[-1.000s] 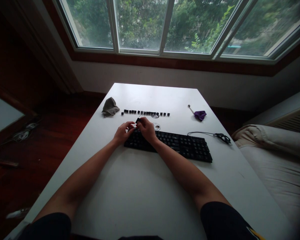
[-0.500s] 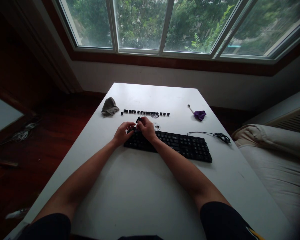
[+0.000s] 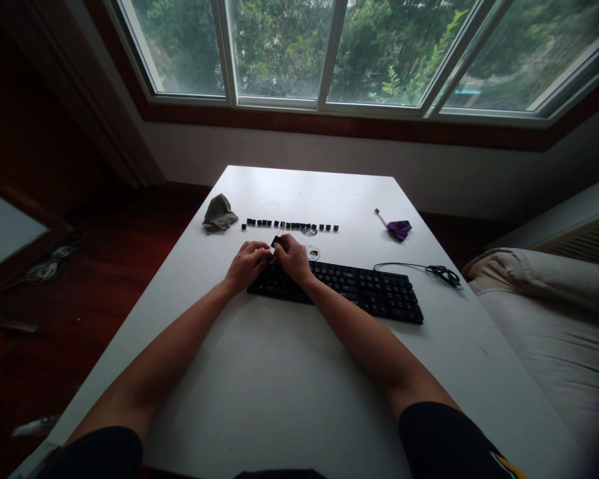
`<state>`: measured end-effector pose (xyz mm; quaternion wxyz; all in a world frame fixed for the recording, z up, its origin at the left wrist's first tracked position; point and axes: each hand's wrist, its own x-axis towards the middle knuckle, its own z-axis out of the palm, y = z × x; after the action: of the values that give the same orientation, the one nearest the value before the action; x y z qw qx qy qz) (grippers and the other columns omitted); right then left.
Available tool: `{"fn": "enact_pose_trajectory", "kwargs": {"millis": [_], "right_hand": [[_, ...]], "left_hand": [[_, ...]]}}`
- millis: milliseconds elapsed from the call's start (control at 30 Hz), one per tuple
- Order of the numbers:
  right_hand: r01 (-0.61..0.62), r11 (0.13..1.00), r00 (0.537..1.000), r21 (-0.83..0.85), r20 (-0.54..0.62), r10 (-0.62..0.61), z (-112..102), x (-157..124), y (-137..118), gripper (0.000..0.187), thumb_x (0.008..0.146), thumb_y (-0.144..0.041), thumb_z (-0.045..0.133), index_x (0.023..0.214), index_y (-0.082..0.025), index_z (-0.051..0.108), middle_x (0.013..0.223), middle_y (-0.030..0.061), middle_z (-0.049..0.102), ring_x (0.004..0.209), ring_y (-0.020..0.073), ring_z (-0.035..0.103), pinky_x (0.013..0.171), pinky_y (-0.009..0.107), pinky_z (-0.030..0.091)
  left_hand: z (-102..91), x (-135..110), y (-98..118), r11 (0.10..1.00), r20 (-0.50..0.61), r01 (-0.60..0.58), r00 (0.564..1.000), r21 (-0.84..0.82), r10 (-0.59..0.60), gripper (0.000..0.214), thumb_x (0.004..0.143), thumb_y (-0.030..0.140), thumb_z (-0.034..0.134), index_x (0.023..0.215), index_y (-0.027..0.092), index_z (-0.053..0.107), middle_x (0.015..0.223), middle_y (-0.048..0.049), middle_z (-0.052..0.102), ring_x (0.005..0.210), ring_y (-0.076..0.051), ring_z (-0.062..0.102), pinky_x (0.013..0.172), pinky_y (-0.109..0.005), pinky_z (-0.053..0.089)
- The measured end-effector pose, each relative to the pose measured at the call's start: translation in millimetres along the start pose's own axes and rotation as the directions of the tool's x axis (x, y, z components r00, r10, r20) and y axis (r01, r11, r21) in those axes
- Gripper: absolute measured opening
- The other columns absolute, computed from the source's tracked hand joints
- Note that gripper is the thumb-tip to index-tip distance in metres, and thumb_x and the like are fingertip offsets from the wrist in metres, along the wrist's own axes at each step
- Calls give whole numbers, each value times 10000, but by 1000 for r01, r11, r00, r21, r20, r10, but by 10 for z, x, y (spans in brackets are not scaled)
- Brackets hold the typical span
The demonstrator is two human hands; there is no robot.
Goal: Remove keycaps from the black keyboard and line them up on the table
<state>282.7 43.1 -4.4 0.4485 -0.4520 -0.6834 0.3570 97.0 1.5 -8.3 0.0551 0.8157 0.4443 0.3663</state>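
A black keyboard [image 3: 364, 289] lies across the white table, tilted slightly down to the right. My right hand [image 3: 292, 256] is above its left part, closed on a wire keycap puller [image 3: 276, 240] with a black body and thin wires pointing away from me. My left hand [image 3: 247, 265] rests at the keyboard's left end with its fingers curled together, close to the right fingertips. Whatever is between the left fingers is too small to make out. Beyond the hands stands a row of loose black keycaps [image 3: 263, 223].
A crumpled grey cloth [image 3: 220, 213] lies at the left. Behind the right hand are a shiny round piece [image 3: 309, 232] and a pale ring-shaped piece [image 3: 313, 252]. At the right are a purple cloth [image 3: 399, 230], a small brush [image 3: 380, 215] and the bundled keyboard cable [image 3: 443, 274].
The fingers of my left hand have drawn closer together and toward the right hand. The puller's wires have shifted slightly. The keyboard and keycap row stay put.
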Motion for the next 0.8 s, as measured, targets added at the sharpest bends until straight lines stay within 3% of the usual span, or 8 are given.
{"fn": "enact_pose_trajectory", "kwargs": {"millis": [167,367,567,800], "right_hand": [[-25,1000,1000,-12,-3,25,-1,14,13,127,923,-377,555,918,-250,561,685,-36,683,598,173,682,640,291,515],[-67,996,998,55,-2,67,10,35,40,126,914,-372,551,913,-245,545,687,-34,689,560,168,676,610,289,512],[-27,1000,1000,11,-3,27,0,23,37,126,925,-366,545,940,-245,574,670,-40,678,582,167,679,646,292,511],[0,1000,1000,-24,-12,-1,-7,16,43,120,926,-360,553,962,-251,586,675,-40,683,630,177,689,674,290,507]], "left_hand": [[-23,-2,43,1000,-29,-21,999,8,21,222,926,176,635,1130,249,683,1183,-59,665,1114,-248,557,986,-434,513],[-59,30,-13,999,-81,48,996,25,-46,164,942,221,628,1095,246,682,1129,-47,690,1079,-245,579,999,-426,486],[-78,143,-434,952,-207,285,944,114,-258,248,937,209,594,1166,232,685,1138,-64,706,1089,-275,594,1041,-453,447],[2,373,-911,900,-221,365,923,236,-317,201,872,181,637,1044,231,726,1165,-80,667,1139,-307,546,1054,-476,424]]}}
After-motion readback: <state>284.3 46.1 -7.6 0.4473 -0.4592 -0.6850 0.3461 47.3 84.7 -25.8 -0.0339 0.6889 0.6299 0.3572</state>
